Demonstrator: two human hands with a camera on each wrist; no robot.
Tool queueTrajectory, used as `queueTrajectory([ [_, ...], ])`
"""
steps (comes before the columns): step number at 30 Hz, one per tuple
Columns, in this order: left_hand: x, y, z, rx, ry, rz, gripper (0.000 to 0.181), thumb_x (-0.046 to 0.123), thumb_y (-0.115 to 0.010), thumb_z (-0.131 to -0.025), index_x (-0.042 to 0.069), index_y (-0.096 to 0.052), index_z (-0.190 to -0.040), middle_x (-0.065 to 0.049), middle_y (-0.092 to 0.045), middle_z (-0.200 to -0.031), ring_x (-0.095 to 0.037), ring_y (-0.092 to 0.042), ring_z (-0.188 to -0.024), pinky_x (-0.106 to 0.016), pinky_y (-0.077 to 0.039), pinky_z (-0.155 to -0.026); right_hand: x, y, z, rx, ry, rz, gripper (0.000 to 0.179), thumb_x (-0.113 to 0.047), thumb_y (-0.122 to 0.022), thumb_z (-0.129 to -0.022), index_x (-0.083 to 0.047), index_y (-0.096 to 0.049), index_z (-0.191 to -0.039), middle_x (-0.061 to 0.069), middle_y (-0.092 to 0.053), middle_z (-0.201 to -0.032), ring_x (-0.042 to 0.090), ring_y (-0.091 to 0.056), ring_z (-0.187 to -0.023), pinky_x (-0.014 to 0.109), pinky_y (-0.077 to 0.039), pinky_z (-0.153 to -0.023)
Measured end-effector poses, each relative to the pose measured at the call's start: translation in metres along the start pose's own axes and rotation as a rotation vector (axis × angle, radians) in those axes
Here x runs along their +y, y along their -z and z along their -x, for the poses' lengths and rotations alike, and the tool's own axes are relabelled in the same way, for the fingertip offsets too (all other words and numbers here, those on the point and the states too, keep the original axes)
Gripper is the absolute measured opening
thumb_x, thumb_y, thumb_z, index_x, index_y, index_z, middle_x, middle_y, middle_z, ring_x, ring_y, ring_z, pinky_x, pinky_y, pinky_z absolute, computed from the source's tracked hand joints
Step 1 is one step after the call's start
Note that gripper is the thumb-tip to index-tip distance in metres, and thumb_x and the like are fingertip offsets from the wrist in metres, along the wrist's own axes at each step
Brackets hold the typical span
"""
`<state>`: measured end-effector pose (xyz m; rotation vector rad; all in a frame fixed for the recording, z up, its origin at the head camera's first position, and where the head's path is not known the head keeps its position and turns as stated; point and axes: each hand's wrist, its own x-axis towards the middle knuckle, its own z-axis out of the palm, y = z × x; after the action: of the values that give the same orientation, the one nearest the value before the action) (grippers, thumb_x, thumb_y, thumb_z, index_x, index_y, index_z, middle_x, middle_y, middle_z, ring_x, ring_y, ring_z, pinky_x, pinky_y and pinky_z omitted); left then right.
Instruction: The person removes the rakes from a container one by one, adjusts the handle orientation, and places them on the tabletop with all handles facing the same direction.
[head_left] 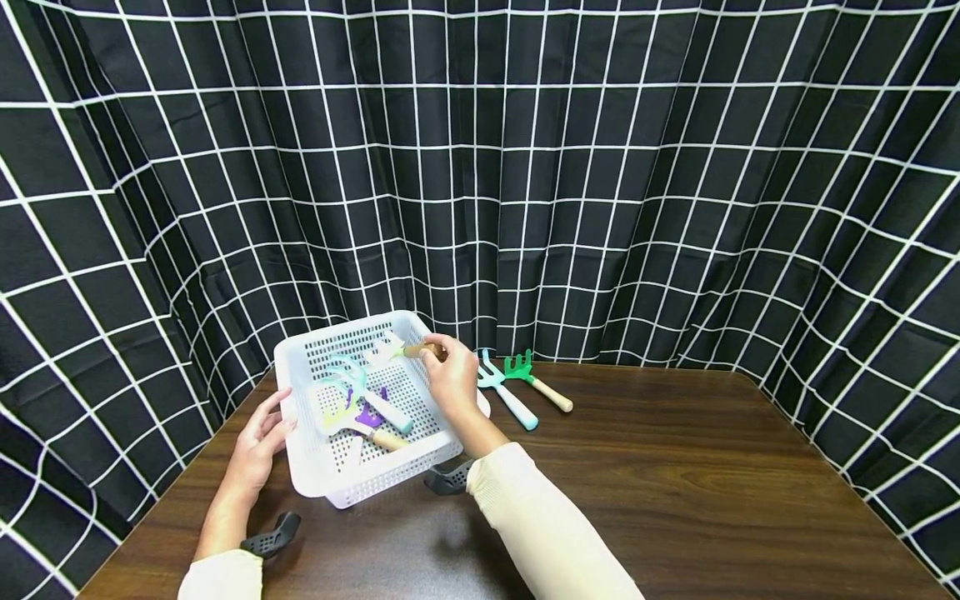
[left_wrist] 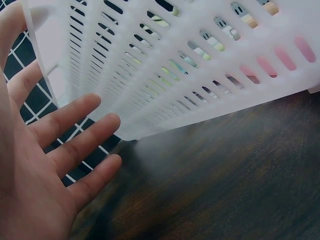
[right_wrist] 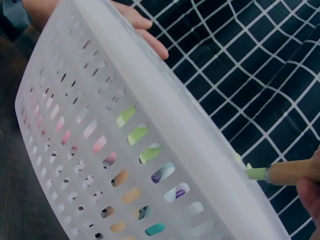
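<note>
My left hand [head_left: 258, 439] holds the left rim of a white plastic basket [head_left: 303, 450], which sits tilted over the table. In the left wrist view, several fingers [left_wrist: 82, 155] extend along its outer wall. At the basket's far right side, my right hand [head_left: 452, 375] pinches the wooden handle [head_left: 422, 350] of a small hand rake with a pale green neck; its head is over the basket. Inside lie a pale blue hand fork [head_left: 386, 410], a yellow-green rake [head_left: 341, 421] with a wooden handle, and a purple tool head [head_left: 369, 417].
On the wooden table [head_left: 675, 467], right of the basket, lie a light blue hand fork [head_left: 513, 406] and a green hand rake [head_left: 551, 394] with a wooden handle. A black curtain [head_left: 570, 208] with a white grid surrounds the table's back and sides.
</note>
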<state>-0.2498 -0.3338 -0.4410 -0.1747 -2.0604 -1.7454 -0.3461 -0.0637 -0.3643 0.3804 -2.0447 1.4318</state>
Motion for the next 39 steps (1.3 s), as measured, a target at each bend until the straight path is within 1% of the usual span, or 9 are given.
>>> queueTrajectory([
  [6, -0.002, -0.001, -0.002, 0.000, 0.014, -0.019, 0.047, 0.010, -0.050, -0.101, -0.001, -0.035, -0.144, -0.001, -0.057, -0.112, 0.000, -0.059, -0.092, -0.017, -0.047, -0.077, 0.000, 0.007, 0.003, 0.049, 0.078, -0.085, 0.019, -0.003, -0.074, -0.082, -0.003, -0.073, -0.101, 0.007, -0.071, -0.083, 0.016, -0.064, -0.068, 0.026, -0.051, -0.061],
  [11, -0.002, -0.001, -0.002, 0.009, 0.033, -0.034, 0.047, 0.010, -0.050, -0.101, -0.001, -0.035, -0.145, -0.018, -0.053, -0.118, 0.000, -0.059, -0.092, -0.016, -0.047, -0.076, 0.001, 0.014, 0.006, 0.042, 0.084, -0.142, 0.018, -0.003, -0.074, -0.082, -0.002, -0.073, -0.100, 0.007, -0.069, -0.082, 0.016, -0.062, -0.067, 0.026, -0.050, -0.060],
  [14, -0.002, -0.002, -0.002, 0.004, 0.037, -0.035, 0.047, 0.010, -0.049, -0.101, -0.001, -0.035, -0.145, -0.022, -0.052, -0.119, 0.000, -0.059, -0.092, -0.017, -0.048, -0.076, 0.004, 0.022, 0.008, 0.044, 0.078, -0.168, 0.018, -0.004, -0.074, -0.082, -0.002, -0.073, -0.100, 0.007, -0.069, -0.082, 0.014, -0.062, -0.067, 0.025, -0.050, -0.060],
  [18, -0.003, -0.002, -0.001, -0.005, 0.026, -0.028, 0.047, 0.009, -0.049, -0.101, -0.001, -0.035, -0.145, -0.014, -0.055, -0.115, -0.001, -0.059, -0.092, -0.018, -0.048, -0.077, 0.011, 0.035, 0.010, 0.033, 0.047, -0.228, 0.017, -0.002, -0.073, -0.083, 0.000, -0.072, -0.100, 0.009, -0.069, -0.081, 0.018, -0.064, -0.065, 0.022, -0.049, -0.059],
  [22, -0.003, 0.000, -0.001, -0.003, 0.017, -0.016, 0.047, 0.009, -0.050, -0.101, -0.001, -0.035, -0.144, -0.001, -0.057, -0.110, -0.001, -0.059, -0.092, -0.018, -0.048, -0.076, 0.017, 0.049, 0.011, -0.001, 0.014, -0.334, 0.018, 0.003, -0.070, -0.085, 0.006, -0.069, -0.102, 0.018, -0.068, -0.080, 0.034, -0.067, -0.066, 0.023, -0.052, -0.059],
  [25, -0.004, 0.001, -0.001, 0.001, 0.015, -0.008, 0.047, 0.008, -0.050, -0.101, -0.002, -0.035, -0.144, 0.006, -0.059, -0.108, -0.001, -0.059, -0.091, -0.018, -0.048, -0.076, 0.009, 0.066, 0.015, -0.027, -0.016, -0.385, 0.018, 0.005, -0.068, -0.086, 0.011, -0.066, -0.104, 0.025, -0.066, -0.082, 0.046, -0.066, -0.069, 0.030, -0.055, -0.062],
  [28, -0.004, 0.002, 0.000, -0.002, 0.020, -0.007, 0.047, 0.009, -0.050, -0.101, -0.002, -0.035, -0.144, 0.008, -0.059, -0.107, -0.001, -0.059, -0.092, -0.018, -0.048, -0.076, 0.001, 0.082, 0.017, -0.036, -0.035, -0.396, 0.018, 0.008, -0.065, -0.087, 0.015, -0.065, -0.103, 0.028, -0.065, -0.082, 0.035, -0.067, -0.066, 0.036, -0.056, -0.064],
  [32, -0.003, 0.002, 0.001, -0.007, 0.025, -0.028, 0.048, 0.012, -0.050, -0.101, 0.000, -0.034, -0.145, 0.012, -0.059, -0.107, 0.000, -0.059, -0.093, -0.017, -0.047, -0.077, 0.003, 0.098, 0.017, -0.024, -0.050, -0.415, 0.018, 0.010, -0.064, -0.086, 0.017, -0.064, -0.103, 0.028, -0.064, -0.082, 0.012, -0.064, -0.063, 0.029, -0.055, -0.064],
  [39, -0.004, 0.003, 0.001, -0.013, 0.019, -0.023, 0.049, 0.014, -0.050, -0.101, 0.000, -0.034, -0.146, 0.011, -0.060, -0.108, 0.000, -0.059, -0.093, -0.016, -0.046, -0.077, 0.014, 0.117, 0.022, -0.029, -0.107, -0.477, 0.020, 0.012, -0.062, -0.087, 0.020, -0.061, -0.106, 0.035, -0.063, -0.097, 0.015, -0.067, -0.065, 0.027, -0.055, -0.065],
])
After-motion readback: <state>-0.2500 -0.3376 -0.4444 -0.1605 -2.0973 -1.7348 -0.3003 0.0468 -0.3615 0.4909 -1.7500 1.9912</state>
